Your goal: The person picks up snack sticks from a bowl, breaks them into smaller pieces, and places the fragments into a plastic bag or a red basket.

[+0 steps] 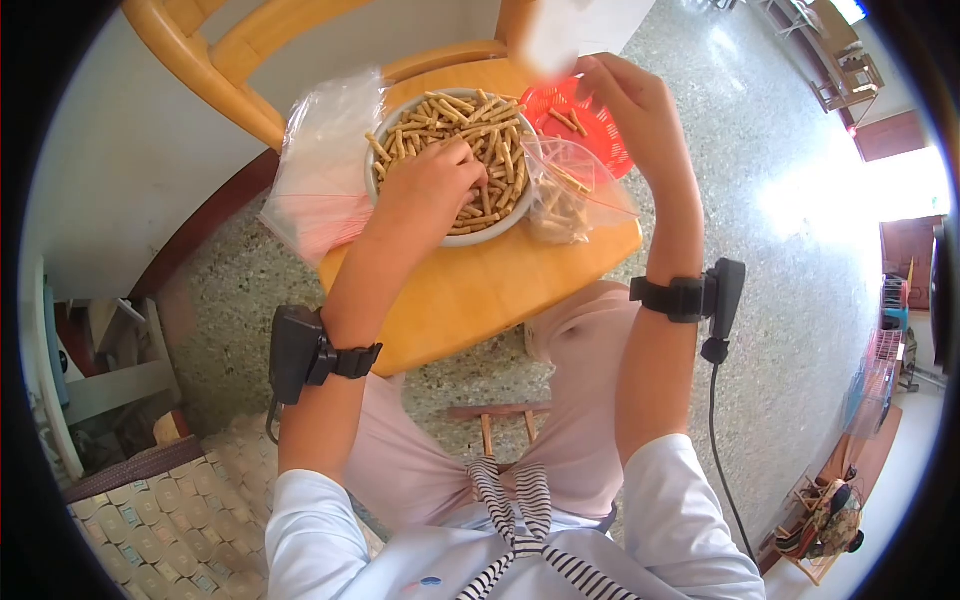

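Observation:
A round white bowl [372,180] full of short tan sticks [490,117] stands on the wooden chair seat. My left hand [440,188] reaches into it, fingers curled among the sticks; its fingertips are partly hidden. Over the red plastic basket [612,150], right of the bowl, my right hand [625,90] has its fingers bent and drawn together. What they pinch, if anything, I cannot make out. Two loose sticks [568,122] lie in the basket. An opened clear zip bag [560,205] with some sticks inside leans between bowl and basket.
Flat clear zip bags [325,165] lie left of the bowl, partly over the seat edge. The yellow wooden chair [480,295] has its backrest at the far side. A blurred white shape [560,35] is beside my right fingers. A cable [713,430] hangs from my right wrist strap.

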